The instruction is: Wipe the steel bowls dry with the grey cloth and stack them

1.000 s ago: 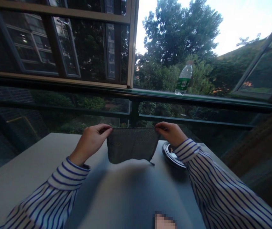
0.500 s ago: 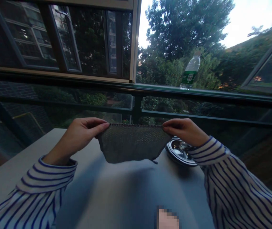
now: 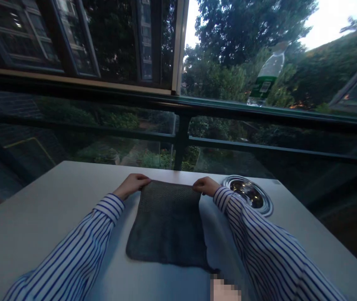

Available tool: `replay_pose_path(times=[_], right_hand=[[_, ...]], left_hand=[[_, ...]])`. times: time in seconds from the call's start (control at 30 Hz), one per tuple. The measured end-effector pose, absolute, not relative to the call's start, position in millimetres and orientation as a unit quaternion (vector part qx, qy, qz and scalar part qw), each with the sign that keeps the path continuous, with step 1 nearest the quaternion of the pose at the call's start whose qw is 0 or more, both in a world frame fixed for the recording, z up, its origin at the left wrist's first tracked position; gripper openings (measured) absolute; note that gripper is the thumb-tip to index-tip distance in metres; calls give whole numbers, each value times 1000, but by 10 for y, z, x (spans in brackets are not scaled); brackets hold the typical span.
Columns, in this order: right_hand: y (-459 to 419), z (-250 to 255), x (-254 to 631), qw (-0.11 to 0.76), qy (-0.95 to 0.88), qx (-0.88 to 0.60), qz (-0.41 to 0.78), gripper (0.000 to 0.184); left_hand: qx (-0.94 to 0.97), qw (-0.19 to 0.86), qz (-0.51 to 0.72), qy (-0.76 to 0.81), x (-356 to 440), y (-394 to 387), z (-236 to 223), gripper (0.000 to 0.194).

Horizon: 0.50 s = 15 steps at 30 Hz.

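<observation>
A dark grey cloth (image 3: 170, 225) is stretched out over the white table, its near part lying low on the surface. My left hand (image 3: 132, 184) pinches the far left corner between thumb and fingers. At the far right corner, my right hand (image 3: 206, 186) grips the same edge in a pinch. The far edge runs taut between both hands and looks slightly raised, though how far off the table I cannot tell. Just right of my right hand are shiny metal bowls (image 3: 264, 207), seemingly nested and partly behind the striped sleeve.
The white table (image 3: 56, 205) reaches to a dark green railing (image 3: 118, 100). On the railing's ledge stands a plastic bottle (image 3: 264, 85) with a green label. A window frame (image 3: 180, 50), trees and a building are beyond. A pixelated patch covers something at the bottom.
Both hands have moved forward and down with the cloth. Hanging in the air before, it is now spread over the table. The view has tilted downward.
</observation>
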State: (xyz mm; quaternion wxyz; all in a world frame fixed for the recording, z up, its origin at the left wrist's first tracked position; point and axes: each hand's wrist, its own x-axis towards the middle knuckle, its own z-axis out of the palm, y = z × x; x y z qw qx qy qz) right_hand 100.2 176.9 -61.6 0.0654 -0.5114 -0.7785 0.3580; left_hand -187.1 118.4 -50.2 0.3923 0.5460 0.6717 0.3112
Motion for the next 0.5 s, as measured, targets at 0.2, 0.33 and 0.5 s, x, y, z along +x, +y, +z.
replay_pose_path(times=[0.2, 0.33, 0.5], right_hand=[[1966, -900, 967, 28, -793, -521, 315, 26], [2021, -943, 959, 26, -806, -522, 278, 26], [2027, -935, 931, 58, -828, -516, 211, 28]], left_hand=[[574, 383, 245, 681, -1968, 1398, -809, 33], [603, 355, 230, 676, -2014, 1468, -817, 31], [625, 294, 248, 679, -2026, 1519, -830, 28]])
